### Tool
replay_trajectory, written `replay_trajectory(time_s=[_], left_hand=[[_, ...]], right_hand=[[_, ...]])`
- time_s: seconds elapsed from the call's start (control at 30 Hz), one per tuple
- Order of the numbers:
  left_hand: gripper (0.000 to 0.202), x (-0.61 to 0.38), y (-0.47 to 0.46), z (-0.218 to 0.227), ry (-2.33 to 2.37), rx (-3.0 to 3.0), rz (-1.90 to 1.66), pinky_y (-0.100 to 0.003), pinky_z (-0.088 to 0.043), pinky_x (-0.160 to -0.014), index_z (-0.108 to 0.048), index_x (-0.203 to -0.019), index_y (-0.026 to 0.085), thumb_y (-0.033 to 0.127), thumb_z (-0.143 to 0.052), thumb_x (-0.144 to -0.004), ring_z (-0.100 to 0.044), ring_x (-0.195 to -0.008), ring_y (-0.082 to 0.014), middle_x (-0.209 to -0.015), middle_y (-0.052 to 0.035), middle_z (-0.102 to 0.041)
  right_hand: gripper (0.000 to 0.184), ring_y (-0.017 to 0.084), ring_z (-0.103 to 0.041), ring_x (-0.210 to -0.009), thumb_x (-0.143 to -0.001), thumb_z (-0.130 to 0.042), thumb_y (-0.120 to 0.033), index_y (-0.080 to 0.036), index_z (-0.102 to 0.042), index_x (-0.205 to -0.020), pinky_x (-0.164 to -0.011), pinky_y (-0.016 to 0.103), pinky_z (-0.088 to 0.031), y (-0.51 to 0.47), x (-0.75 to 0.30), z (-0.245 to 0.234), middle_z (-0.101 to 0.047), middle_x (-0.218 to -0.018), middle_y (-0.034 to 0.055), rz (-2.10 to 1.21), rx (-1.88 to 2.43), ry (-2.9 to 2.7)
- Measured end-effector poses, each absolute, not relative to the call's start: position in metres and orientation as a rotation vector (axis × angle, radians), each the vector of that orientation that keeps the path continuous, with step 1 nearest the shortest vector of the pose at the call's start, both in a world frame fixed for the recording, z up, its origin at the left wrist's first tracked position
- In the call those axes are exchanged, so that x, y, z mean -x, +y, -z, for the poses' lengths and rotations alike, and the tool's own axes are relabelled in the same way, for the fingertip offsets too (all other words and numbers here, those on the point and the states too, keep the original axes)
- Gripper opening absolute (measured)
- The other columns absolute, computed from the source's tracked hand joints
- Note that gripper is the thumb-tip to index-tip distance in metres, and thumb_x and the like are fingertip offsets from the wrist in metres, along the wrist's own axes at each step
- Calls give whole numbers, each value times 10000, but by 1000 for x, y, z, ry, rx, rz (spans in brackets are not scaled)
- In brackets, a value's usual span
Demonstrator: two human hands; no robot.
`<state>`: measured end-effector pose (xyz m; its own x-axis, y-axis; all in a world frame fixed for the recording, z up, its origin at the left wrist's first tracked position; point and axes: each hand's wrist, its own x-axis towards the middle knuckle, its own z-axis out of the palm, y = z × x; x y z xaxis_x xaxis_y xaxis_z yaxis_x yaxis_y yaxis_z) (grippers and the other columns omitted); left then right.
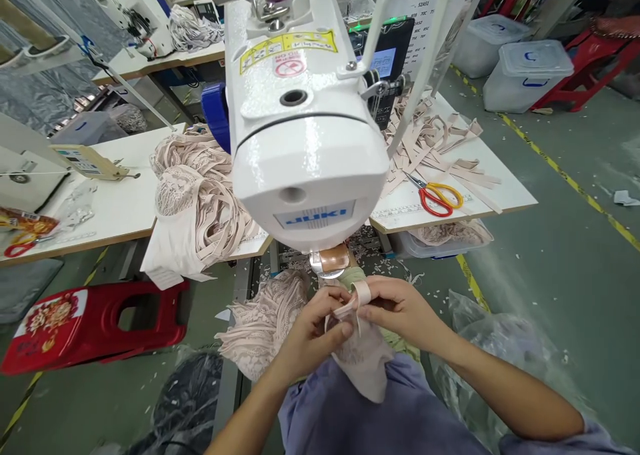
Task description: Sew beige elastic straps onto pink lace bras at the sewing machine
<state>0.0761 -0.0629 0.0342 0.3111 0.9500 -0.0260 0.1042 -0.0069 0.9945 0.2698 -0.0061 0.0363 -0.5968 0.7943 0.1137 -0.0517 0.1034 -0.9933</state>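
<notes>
Both my hands meet just in front of the sewing machine (310, 155), below its needle area. Between thumb and fingers, my left hand (323, 321) pinches the edge of a pale pink lace garment piece (363, 371), which hangs down over my lap. My right hand (400, 308) is closed on a short pale pink strap (362, 293), looped at the garment's top edge. Whether the strap is joined to the garment there, I cannot tell. Left of my hands, a bundle of similar lace pieces (267, 325) hangs beneath the machine.
A heap of lace garments and straps (200, 195) covers the left tabletop. On the right tabletop lie scissors (435, 196) with red and yellow handles beside loose straps (430, 138). A red stool (100, 321) stands at left; plastic bags (505, 355) lie on the right floor.
</notes>
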Motion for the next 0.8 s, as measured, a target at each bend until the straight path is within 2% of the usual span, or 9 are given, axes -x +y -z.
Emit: replay_trajectory(time_s=[0.07, 0.13, 0.23, 0.33, 0.47, 0.57, 0.7, 0.8], left_hand=[[346, -78, -64, -31, 1066, -1468, -1078, -314, -478, -851, -602, -791, 168, 478, -567, -941, -604, -964, -223, -1012, -106, -628], [369, -84, -65, -26, 1184, -1526, -1165, -269, -489, -712, -565, -771, 179, 487, -514, -968, -605, -755, -171, -817, -63, -635], [263, -91, -65, -21, 1427, -1591, -1160, -218, -446, -543, -601, -986, 176, 405, -473, -989, -541, -539, -124, -668, 0, -621], [285, -89, -60, -25, 1526, -1816, -1086, -218, -486, -593, -619, -1201, 185, 268, -450, -987, -633, -606, -137, -755, -24, -709], [298, -79, -48, -41, 1615, -1921, -993, -213, -538, -702, -701, -1148, 179, 194, -459, -976, -730, -801, -166, -987, -67, -773], [293, -76, -40, -51, 1690, -1805, -960, -219, -565, -790, -723, -1131, 179, 220, -483, -968, -734, -946, -191, -1085, -61, -760], [280, -77, -38, -58, 1718, -1714, -929, -226, -581, -794, -740, -1105, 196, 225, -509, -949, -740, -934, -190, -1056, -37, -768], [275, -78, -40, -62, 1707, -1703, -913, -220, -586, -746, -752, -1078, 209, 222, -514, -940, -743, -921, -195, -1059, -34, -767]], right_hand=[[233, 168, -619, -777, -859, -716, -426, -200, -766, -889, -693, 263, -482, -1, -268, -35, -710, -856, 44, -1732, 721, -1539], [296, 174, -606, -758, -794, -769, -475, -186, -769, -862, -680, 272, -486, 7, -264, -35, -701, -817, 46, -1859, 758, -1407], [294, 156, -573, -695, -730, -818, -464, -187, -772, -821, -633, 261, -468, 22, -260, -38, -683, -758, 37, -1935, 859, -1312], [296, 143, -559, -674, -730, -805, -475, -194, -778, -818, -624, 257, -469, 40, -259, -39, -680, -789, 39, -1893, 900, -1279], [347, 132, -528, -623, -770, -752, -524, -192, -761, -873, -612, 262, -478, 63, -259, -32, -625, -719, 16, -1845, 932, -1263], [258, 158, -528, -632, -797, -733, -457, -200, -725, -822, -624, 289, -475, 77, -255, -27, -586, -670, 8, -1725, 957, -1430], [137, 226, -561, -795, -823, -683, -360, -224, -670, -824, -744, 356, -490, 88, -242, -26, -609, -774, 39, -1444, 973, -1595], [68, 276, -535, -1006, -810, -661, -278, -219, -628, -805, -872, 398, -470, 92, -232, -28, -607, -948, 76, -1407, 981, -1615]])
